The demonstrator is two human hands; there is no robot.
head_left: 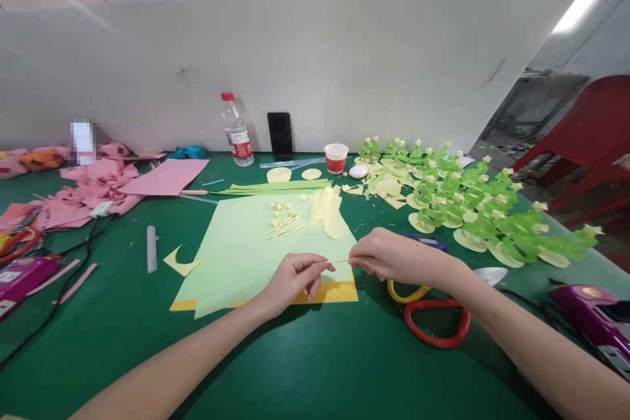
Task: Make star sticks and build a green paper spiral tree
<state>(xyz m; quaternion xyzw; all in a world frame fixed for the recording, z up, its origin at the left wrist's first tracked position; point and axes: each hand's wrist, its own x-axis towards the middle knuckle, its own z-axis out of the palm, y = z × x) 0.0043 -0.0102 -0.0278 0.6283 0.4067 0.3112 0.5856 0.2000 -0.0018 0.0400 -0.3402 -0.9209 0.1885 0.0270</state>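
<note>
Between my two hands, just above the pale green paper sheets (221, 243), a thin yellow strip (338, 261) is stretched. My left hand (298, 279) pinches its left end between thumb and fingers. At the right end, my right hand (378, 254) grips it with curled fingers. Beyond my hands lie small folded stars (279, 211), a few narrow sticks (285, 226) and a stack of pale yellow strips (323, 207). An orange-yellow sheet (339, 292) shows under the green paper's near edge.
Scissors with red and yellow handles (438, 341) lie beneath my right forearm. Green paper plants (457, 197) crowd the right side. A bottle (239, 138), phone (280, 136) and paper cup (336, 161) stand along the white partition (315, 65). Pink paper (167, 177) lies left; a purple tool (590, 315) sits right.
</note>
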